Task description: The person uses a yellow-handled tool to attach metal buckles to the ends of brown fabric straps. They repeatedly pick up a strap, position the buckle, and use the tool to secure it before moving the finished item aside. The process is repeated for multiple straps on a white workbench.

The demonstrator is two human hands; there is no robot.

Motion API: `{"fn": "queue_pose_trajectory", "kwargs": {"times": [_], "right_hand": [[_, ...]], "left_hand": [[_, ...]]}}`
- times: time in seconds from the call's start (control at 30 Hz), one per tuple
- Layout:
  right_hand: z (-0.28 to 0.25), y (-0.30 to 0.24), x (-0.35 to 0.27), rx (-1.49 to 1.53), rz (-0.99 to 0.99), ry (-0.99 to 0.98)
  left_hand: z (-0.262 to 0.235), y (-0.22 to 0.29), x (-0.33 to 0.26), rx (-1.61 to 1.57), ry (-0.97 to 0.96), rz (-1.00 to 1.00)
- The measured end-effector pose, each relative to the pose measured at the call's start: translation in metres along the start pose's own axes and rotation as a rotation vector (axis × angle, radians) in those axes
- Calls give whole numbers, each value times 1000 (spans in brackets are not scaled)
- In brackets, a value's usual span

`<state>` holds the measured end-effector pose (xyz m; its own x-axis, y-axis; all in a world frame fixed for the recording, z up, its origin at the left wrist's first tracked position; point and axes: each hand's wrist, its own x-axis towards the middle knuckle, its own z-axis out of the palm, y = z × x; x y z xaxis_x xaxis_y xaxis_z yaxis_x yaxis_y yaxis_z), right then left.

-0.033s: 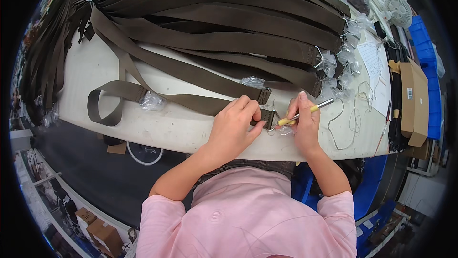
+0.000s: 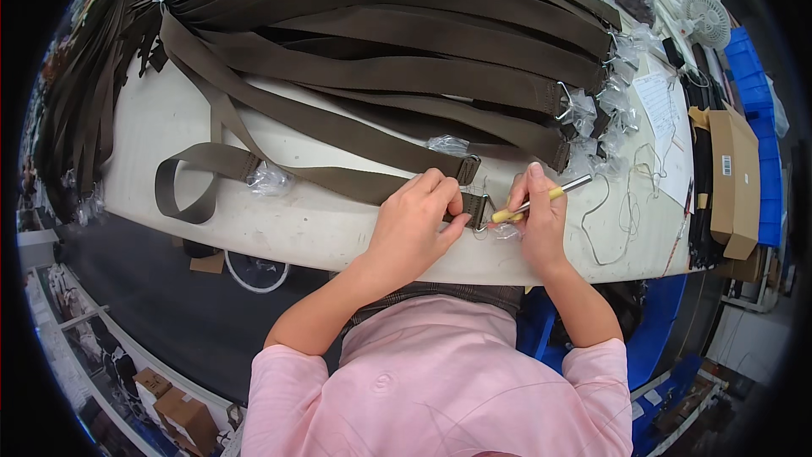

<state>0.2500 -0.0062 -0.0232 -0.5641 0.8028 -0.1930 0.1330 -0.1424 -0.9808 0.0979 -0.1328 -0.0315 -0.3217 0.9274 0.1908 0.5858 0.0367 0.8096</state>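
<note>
An olive webbing strap (image 2: 330, 176) lies across the white table (image 2: 279, 229), looped at its left end. My left hand (image 2: 416, 218) presses down on the strap's right end, fingers over the webbing beside a metal buckle (image 2: 479, 210). My right hand (image 2: 538, 213) grips a small tool with a yellow handle and a metal shaft (image 2: 541, 198), its tip at the buckle. A crumpled clear plastic wrap (image 2: 271, 178) sits on the strap near the loop.
Many more olive straps (image 2: 406, 43) with metal rings are piled across the far half of the table. Thin cords (image 2: 622, 212) and papers lie at the right. Cardboard boxes (image 2: 734, 178), blue bins (image 2: 753, 93) and a small white fan (image 2: 705, 17) stand beyond the right edge.
</note>
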Motion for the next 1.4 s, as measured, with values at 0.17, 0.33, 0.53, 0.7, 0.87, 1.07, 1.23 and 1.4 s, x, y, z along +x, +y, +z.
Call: {"fn": "queue_pose_trajectory", "kwargs": {"times": [0.17, 0.33, 0.53, 0.7, 0.87, 1.07, 1.23, 1.4], "right_hand": [[1, -3, -3, -72, -95, -97], [3, -5, -8, -131, -154, -172], [6, 5, -6, -27, -94, -107], [-4, 8, -5, -118, -123, -85], [-6, 12, -5, -26, -95, -69], [-4, 10, -6, -91, -110, -70], [0, 9, -7, -153, -185, -93], [1, 8, -8, -214, -235, -118]], "left_hand": [[-2, -4, 2, -15, -43, -25], [-2, -5, 0, -30, -34, -14], [-4, -7, 1, -71, -51, -20], [-7, -6, 3, -133, -76, -86], [-8, 0, 8, -64, -85, -84], [-7, -2, 8, -5, -106, -72], [-8, -6, 7, -35, -124, -67], [-9, -8, 5, -82, -119, -62]]}}
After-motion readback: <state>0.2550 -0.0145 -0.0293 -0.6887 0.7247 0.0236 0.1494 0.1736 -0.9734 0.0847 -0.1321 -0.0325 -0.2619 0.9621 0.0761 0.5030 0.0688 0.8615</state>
